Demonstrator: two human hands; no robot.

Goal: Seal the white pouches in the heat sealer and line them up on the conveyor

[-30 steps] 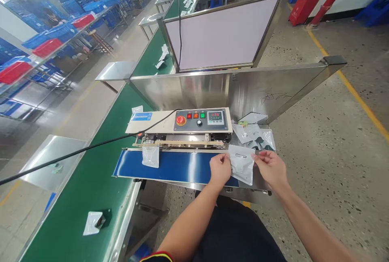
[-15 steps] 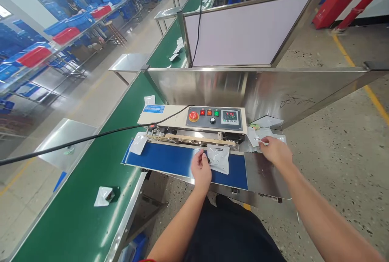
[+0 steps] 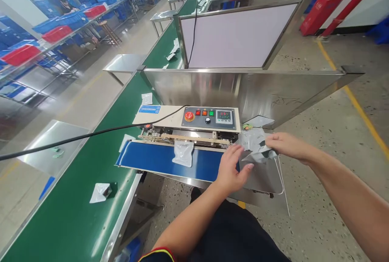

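fingers (image 3: 275, 143) of the right hand (image 3: 285, 146) pinch the far edge of a silver pouch (image 3: 258, 155), closed lightly on it, while the left hand (image 3: 232, 168) meets the pouch's near-left corner with its fingers spread and only half curled, more steadying than gripping. the pouch hangs just above the steel tabletop (image 3: 267, 177), at the right end of the blue belt (image 3: 152, 158), with the loose pile of pouches (image 3: 252, 138) right behind it.

its long axis seems to run roughly left to right across the view, slightly tilted, with the left end pointing toward the belt; which edge is the open mouth i cannot tell, since the foil is crumpled and glary.

risks, as a judgement: the light pinch on slick foil could let the pouch slip and land skewed, so its edge would meet the slot of the sealing machine (image 3: 185, 121) at an angle and crease. a wrinkle held in the edge could do the same. another pouch (image 3: 183, 153) already lies on the belt under the slot, so feeding too close behind it could make the two overlap. fingertips near the slot risk heat or a nip. the black cable (image 3: 91, 134) lies well apart to the left.
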